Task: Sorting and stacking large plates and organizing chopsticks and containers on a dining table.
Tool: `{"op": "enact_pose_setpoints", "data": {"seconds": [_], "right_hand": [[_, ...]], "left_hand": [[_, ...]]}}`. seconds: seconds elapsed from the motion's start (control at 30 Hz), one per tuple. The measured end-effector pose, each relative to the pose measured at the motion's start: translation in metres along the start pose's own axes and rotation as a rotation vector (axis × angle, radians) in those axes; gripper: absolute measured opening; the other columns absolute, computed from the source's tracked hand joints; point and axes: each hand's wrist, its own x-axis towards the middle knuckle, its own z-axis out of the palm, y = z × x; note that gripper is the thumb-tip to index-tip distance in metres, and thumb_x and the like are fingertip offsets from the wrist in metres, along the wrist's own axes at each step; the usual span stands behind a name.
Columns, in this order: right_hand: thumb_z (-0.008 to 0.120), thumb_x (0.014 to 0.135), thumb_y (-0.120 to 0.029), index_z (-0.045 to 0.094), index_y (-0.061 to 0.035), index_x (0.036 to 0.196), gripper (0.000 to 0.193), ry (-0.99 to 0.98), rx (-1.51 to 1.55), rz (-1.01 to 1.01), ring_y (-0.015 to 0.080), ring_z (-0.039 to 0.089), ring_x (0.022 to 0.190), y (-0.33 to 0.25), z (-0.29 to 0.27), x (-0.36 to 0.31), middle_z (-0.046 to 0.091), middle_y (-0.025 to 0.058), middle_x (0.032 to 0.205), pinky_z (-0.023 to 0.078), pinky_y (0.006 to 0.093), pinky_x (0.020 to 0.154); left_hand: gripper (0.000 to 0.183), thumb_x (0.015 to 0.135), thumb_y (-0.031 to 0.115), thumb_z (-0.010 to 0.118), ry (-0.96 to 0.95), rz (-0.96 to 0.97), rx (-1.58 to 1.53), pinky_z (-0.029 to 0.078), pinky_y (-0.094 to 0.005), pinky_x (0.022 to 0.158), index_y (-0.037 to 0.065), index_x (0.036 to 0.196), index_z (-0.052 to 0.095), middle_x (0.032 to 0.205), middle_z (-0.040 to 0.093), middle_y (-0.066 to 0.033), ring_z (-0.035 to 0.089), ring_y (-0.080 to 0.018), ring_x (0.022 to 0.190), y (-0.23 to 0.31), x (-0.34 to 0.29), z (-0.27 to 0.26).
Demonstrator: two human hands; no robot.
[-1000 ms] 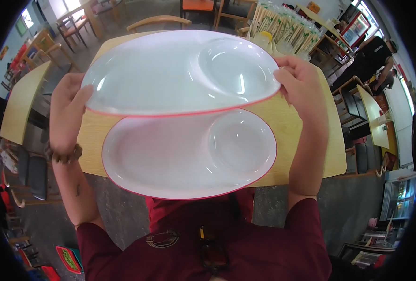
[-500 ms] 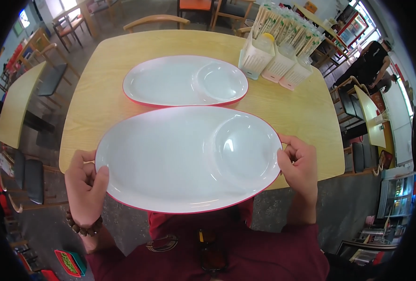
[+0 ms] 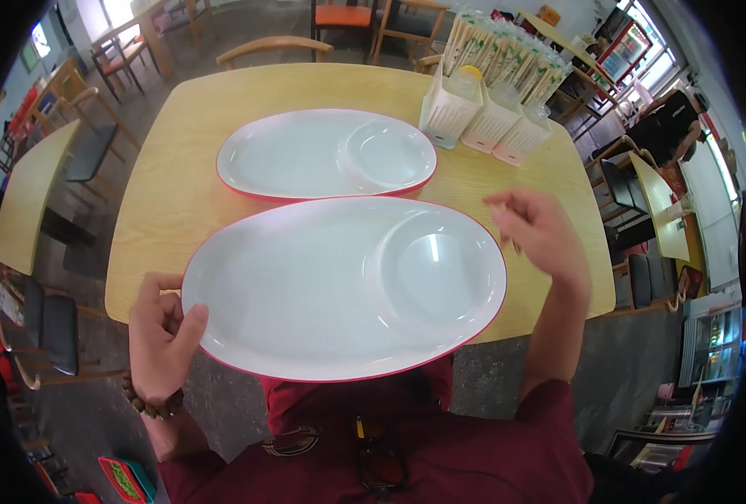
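A large white oval plate (image 3: 297, 286) with a red edge and a round compartment at its right end lies over the table's near edge. My left hand (image 3: 161, 340) grips its left rim, thumb on top and fingers underneath. To the right of that plate, my right hand (image 3: 545, 231) is off the rim, above the table; its fingers are loosely bent, slightly blurred, with nothing visible in them. Just beyond lies a second plate (image 3: 284, 155) of the same kind, its near rim close against or under the far rim of the first; whether they touch I cannot tell.
White and pink holders (image 3: 495, 124) with wrapped chopsticks and a yellow-capped jar (image 3: 465, 80) stand at the back right of the wooden table (image 3: 549, 294). Chairs (image 3: 276, 49) and other tables surround it. A person in black (image 3: 671, 126) is far right.
My right hand has let go of the near plate's right rim and moved up and away from it. The left hand keeps its grip, and the plate sits slightly differently.
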Motion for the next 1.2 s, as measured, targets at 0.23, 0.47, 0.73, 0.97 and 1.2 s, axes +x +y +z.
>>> {"op": "enact_pose_setpoints", "data": {"seconds": [0.23,0.47,0.73,0.97,1.2], "right_hand": [[0.064,0.09,-0.029,0.068,0.0055,0.104,0.038,0.044,-0.231,0.038,0.0145,0.065,0.066,0.011,0.016,0.105,0.068,0.0097,0.075,0.051,0.03,0.061],[0.063,0.083,-0.019,0.066,0.0052,0.112,0.038,-0.034,-0.366,-0.05,0.0226,0.068,0.074,0.051,0.057,0.144,0.071,0.0147,0.083,0.053,0.0359,0.069],[0.062,0.078,-0.015,0.071,0.0052,0.102,0.032,0.069,-0.204,-0.025,0.0286,0.07,0.076,0.066,0.06,0.154,0.072,0.0196,0.087,0.053,0.0392,0.073],[0.059,0.08,-0.009,0.071,0.0052,0.104,0.031,0.124,0.032,-0.105,0.0162,0.062,0.059,0.031,0.037,0.131,0.068,0.0091,0.072,0.049,0.0316,0.059],[0.056,0.087,-0.003,0.068,0.0059,0.114,0.031,0.162,0.168,-0.114,0.0077,0.053,0.057,-0.051,-0.003,0.046,0.062,0.0016,0.069,0.044,0.0257,0.053]], "left_hand": [[0.036,0.104,0.033,0.054,-0.045,-0.094,0.035,0.04,-0.0221,0.057,-0.001,0.111,0.062,0.075,0.059,-0.0002,0.05,-0.0055,0.065,-0.012,0.083,-0.01],[0.046,0.101,0.038,0.058,-0.014,0.036,0.24,0.043,-0.0251,0.06,-0.002,0.123,0.06,0.074,0.059,-0.0014,0.053,-0.0084,0.062,-0.064,0.178,0.014],[0.041,0.091,0.021,0.065,-0.088,0.095,0.394,0.043,-0.0276,0.058,-0.006,0.122,0.06,0.067,0.059,-0.0008,0.055,-0.0104,0.06,-0.072,0.219,0.031],[0.036,0.082,0.015,0.066,0.03,0.151,0.282,0.05,-0.033,0.069,-0.005,0.112,0.066,0.082,0.07,-0.0122,0.065,-0.0191,0.076,-0.043,0.203,0.011],[0.024,0.096,0.007,0.057,0.05,0.1,-0.051,0.043,-0.022,0.068,-0.005,0.117,0.058,0.091,0.069,-0.005,0.058,-0.0059,0.08,0.046,0.103,-0.022]]}}
